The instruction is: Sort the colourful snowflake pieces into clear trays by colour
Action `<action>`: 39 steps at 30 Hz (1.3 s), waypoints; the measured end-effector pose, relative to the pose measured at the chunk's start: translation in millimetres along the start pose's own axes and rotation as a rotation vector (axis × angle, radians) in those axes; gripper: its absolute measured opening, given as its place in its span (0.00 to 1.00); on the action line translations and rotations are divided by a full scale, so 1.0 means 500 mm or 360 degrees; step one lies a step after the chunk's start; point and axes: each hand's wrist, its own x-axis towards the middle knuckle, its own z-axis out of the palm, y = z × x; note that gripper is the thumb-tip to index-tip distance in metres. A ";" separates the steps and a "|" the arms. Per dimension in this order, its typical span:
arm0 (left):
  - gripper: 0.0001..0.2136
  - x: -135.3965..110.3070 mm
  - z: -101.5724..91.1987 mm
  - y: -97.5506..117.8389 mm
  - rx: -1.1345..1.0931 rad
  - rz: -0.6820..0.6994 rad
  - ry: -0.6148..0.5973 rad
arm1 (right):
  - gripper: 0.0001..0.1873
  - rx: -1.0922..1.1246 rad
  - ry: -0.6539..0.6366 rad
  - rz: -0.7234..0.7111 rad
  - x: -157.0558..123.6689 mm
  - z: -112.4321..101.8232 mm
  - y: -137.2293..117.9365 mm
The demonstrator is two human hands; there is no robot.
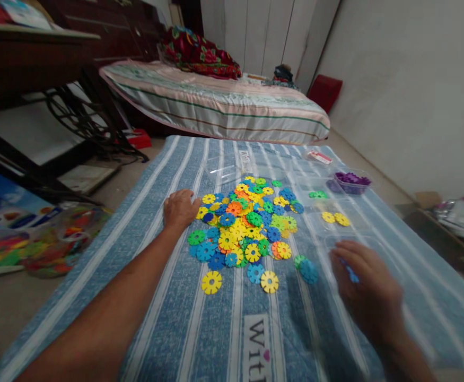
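A heap of notched plastic flower discs (237, 228) in yellow, blue, green and orange lies on a striped blue cloth. At its left edge, my left hand (179, 208) rests on the cloth, fingers loosely bent and holding nothing that I can see. My right hand (365, 284), a little blurred, is closed around a blue disc (350, 271) above the right side of the cloth. Just beyond it are clear plastic compartments: one has two yellow discs (335, 218), another a few green discs (318, 194). Purple discs (351, 179) fill a clear tub farther back.
A transparent lid (226, 167) lies behind the heap. A red and white label (320, 157) is near the far right corner. Past the cloth stands a bed (224, 114); a sewing-machine table (28, 45) and bags of colourful pieces (62, 233) are on the left.
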 end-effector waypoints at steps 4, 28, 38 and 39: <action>0.18 0.002 -0.004 -0.002 0.0046 0.0009 -0.0015 | 0.06 0.0283 -0.0392 -0.0035 -0.032 0.049 -0.104; 0.19 0.008 -0.001 -0.009 0.0061 0.0011 -0.0007 | 0.03 0.0378 -0.0721 -0.0254 -0.044 0.113 -0.112; 0.18 0.004 0.003 -0.007 0.0005 0.0021 0.0014 | 0.06 0.0509 -0.0816 -0.0076 -0.064 0.086 -0.130; 0.18 0.003 0.003 -0.007 0.0001 0.0018 0.0011 | 0.03 0.0562 -0.0833 -0.0065 -0.060 0.082 -0.129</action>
